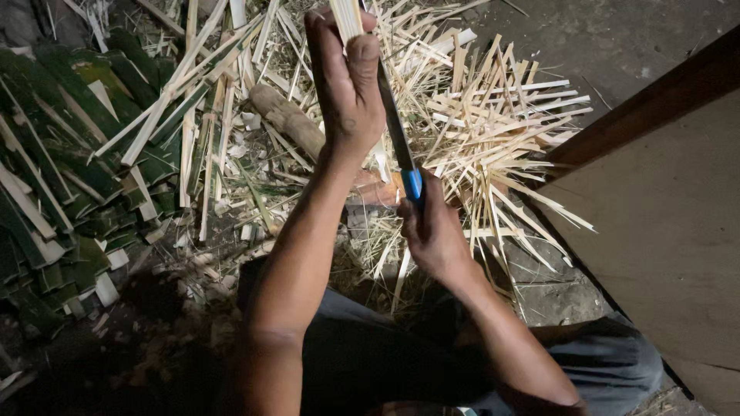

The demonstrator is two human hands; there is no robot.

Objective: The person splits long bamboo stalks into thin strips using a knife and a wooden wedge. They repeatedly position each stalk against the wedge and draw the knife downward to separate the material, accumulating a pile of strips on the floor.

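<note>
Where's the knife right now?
Head view, centre: the knife is in the right hand, blade angled up alongside the pale bamboo strip that the left hand grips, above the splinter pile.

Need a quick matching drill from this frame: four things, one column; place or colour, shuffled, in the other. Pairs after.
Things:
1. left hand
2. right hand
3. green bamboo slats
4. wooden board

Place or colour:
A. stacked at the left edge of the view
B. grips a pale bamboo strip near the top
C. brown, along the right edge
D. holds the blue knife handle

Pairs: 1-B, 2-D, 3-A, 4-C
</note>
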